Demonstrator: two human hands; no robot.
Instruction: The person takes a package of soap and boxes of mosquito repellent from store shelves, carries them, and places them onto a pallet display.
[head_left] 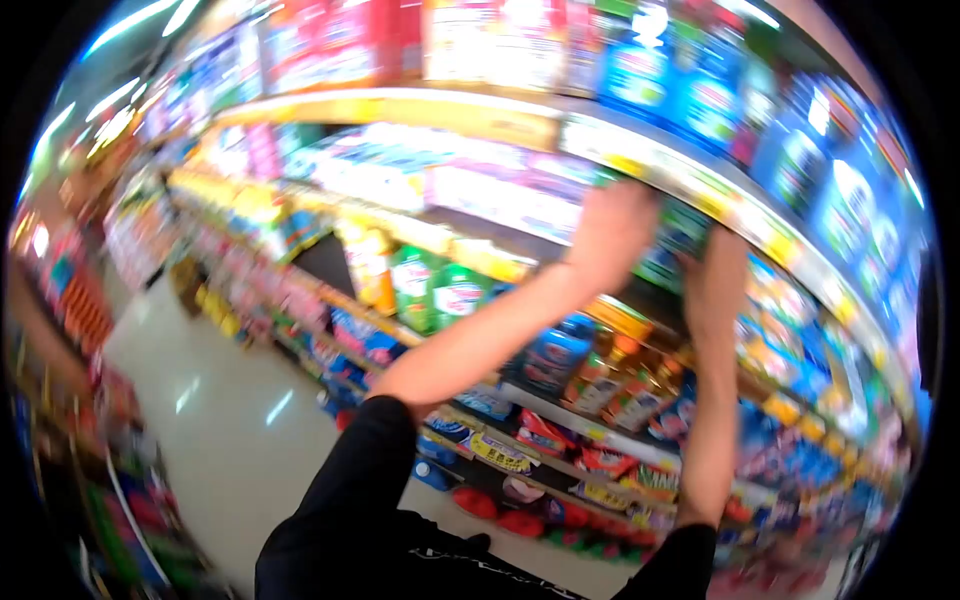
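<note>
Both my arms reach into a middle shelf of a store rack, under a price rail. A dark green package (677,240) with lighter markings sits between my hands; blur hides its exact kind. My left hand (618,228) is bent against its left side, fingers smeared by motion. Along the right side lies my right hand (718,268), its thumb near the package front and its other fingers partly hidden under the rail. The two hands appear to grip the package from both sides. Purple and white packs (505,195) line the same shelf left of my left hand.
Above is a price rail (690,170) with blue bottles (710,95) over it. Green bottles (460,292) and amber bottles (600,375) stand lower down. Bagged goods (545,435) fill the bottom shelves. A pale floor aisle (220,390) runs at left, with more goods beyond.
</note>
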